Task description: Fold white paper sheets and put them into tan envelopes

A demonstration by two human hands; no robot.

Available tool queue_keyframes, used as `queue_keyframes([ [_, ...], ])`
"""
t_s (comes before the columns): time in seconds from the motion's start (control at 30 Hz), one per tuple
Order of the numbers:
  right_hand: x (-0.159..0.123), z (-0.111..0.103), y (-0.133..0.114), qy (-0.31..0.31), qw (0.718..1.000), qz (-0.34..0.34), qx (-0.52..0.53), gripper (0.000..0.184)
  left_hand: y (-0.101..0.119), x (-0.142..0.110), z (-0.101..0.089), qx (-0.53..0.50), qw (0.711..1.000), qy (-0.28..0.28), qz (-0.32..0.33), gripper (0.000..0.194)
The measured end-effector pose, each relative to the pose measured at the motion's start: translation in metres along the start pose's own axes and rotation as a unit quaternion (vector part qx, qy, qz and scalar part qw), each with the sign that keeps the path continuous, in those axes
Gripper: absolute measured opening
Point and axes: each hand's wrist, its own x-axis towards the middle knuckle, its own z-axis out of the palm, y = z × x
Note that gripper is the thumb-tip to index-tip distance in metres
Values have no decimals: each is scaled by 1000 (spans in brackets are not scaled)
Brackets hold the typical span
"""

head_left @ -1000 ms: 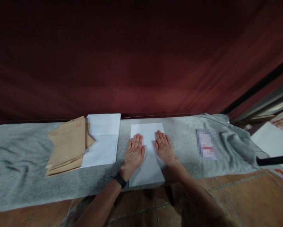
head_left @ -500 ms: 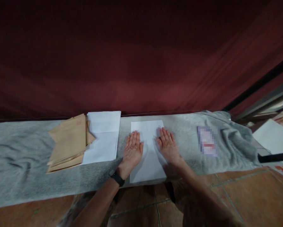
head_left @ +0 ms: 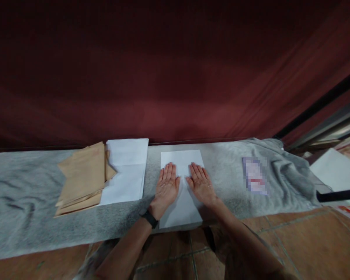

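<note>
A white sheet of paper (head_left: 181, 212) lies on the grey cloth in front of me, its short edge towards me. My left hand (head_left: 167, 186) rests flat on its left side, fingers stretched out and pointing away from me. On the right side of the sheet my right hand (head_left: 201, 184) also lies flat, palm down, fingers extended. A small gap separates the two thumbs, and bare paper shows between them. Neither hand grips anything. Part of the sheet is hidden under the hands.
Brown paper envelopes (head_left: 83, 173) lie in a pile at left, partly over a stack of white paper (head_left: 129, 182). A blurred purple-and-pink packet (head_left: 255, 177) lies at right on the grey cloth (head_left: 224, 167). Behind hangs a dark red curtain (head_left: 169, 85). Tiled floor (head_left: 291, 233) shows below.
Both hands have shifted inwards across the sheet, so the gap between them is narrower. The right hand has come fully onto the paper from its right edge.
</note>
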Motion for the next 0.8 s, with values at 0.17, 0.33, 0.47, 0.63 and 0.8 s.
queue_keyframes([
  [0.17,-4,-1,9,9,1000,11,-8,58,-12,-3,1,17,999,-3,-30,60],
  [0.33,-6,-1,22,14,999,13,-28,59,-20,-4,-5,29,998,-16,-49,60],
  [0.47,-7,-2,24,31,998,13,-45,59,-18,-2,-8,32,998,-4,-61,60],
  [0.63,-1,-1,9,42,999,-7,-23,56,2,5,-6,-6,1000,20,5,57],
  [0.8,11,2,-5,7,1000,-13,4,51,19,19,0,-31,998,13,57,54],
])
